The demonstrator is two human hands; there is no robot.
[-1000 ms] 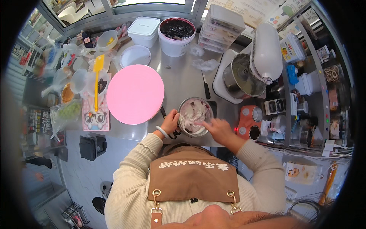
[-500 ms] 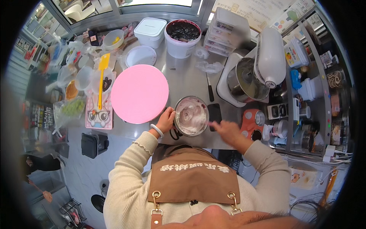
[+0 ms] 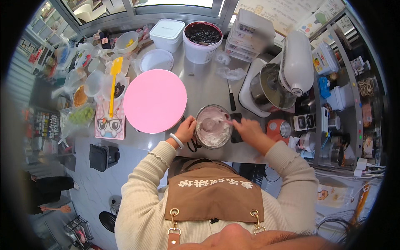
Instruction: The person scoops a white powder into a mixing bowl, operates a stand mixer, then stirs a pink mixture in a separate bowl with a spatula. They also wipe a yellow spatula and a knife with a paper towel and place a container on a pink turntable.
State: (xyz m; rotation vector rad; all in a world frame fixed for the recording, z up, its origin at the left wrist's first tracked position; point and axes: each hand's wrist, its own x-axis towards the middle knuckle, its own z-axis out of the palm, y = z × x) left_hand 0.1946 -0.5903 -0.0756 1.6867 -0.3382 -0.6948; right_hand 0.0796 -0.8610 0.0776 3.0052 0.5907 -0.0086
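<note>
A round bowl (image 3: 213, 147) of pale pink whipped cream (image 3: 210, 130) sits near the bench's front edge. My left hand (image 3: 186, 130) grips its left rim, fingers closed. My right hand (image 3: 251, 132) is closed round the handle of a pink spatula (image 3: 228, 122), which reaches over the right rim into the cream; its blade is mostly hidden. Black scissor handles (image 3: 193, 145) show beside the bowl's lower left. A flat black object (image 3: 236, 135) lies under my right fingers, and behind it a knife (image 3: 232, 101) rests on the steel bench.
A pink round turntable (image 3: 155, 101) stands left of the bowl. Beyond are a tub of dark filling (image 3: 203, 34) and a white lidded tub (image 3: 167, 35). A stand mixer (image 3: 296, 62) occupies the right. A yellow spatula (image 3: 113, 85) lies left; another person (image 3: 50, 189) is at lower left.
The spatula has swept from the bowl's lower right up to its upper right, my right hand moving with it. The cream's surface has shifted. At lower left, the other person shows more.
</note>
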